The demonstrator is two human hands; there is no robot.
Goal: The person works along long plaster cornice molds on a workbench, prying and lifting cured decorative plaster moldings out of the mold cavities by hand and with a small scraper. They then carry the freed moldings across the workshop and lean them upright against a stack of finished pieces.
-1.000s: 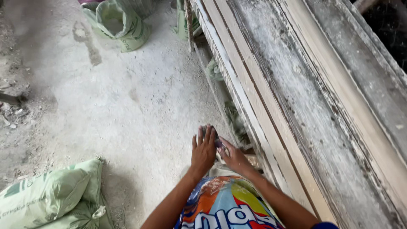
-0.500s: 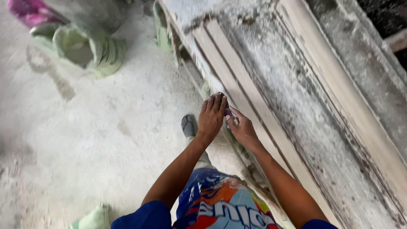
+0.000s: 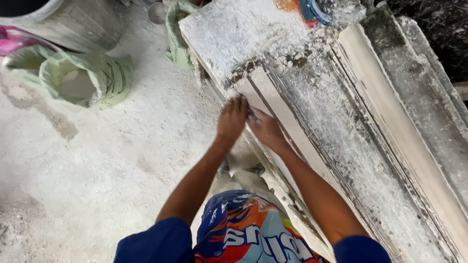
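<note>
open green sack (image 3: 85,78) of white powder, grey bucket (image 3: 73,22)

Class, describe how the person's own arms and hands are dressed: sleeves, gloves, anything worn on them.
Both hands, left hand and right hand, are bare, without gloves. The forearms are uncovered. Short dark-blue sleeves cover the upper arms. No watch or rings show.

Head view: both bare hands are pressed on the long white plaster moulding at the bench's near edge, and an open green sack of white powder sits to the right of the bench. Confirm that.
Not quite. In the head view the open green sack of white powder sits on the floor left of the bench. Both hands, left hand and right hand, do rest on the long white plaster moulding.
</note>
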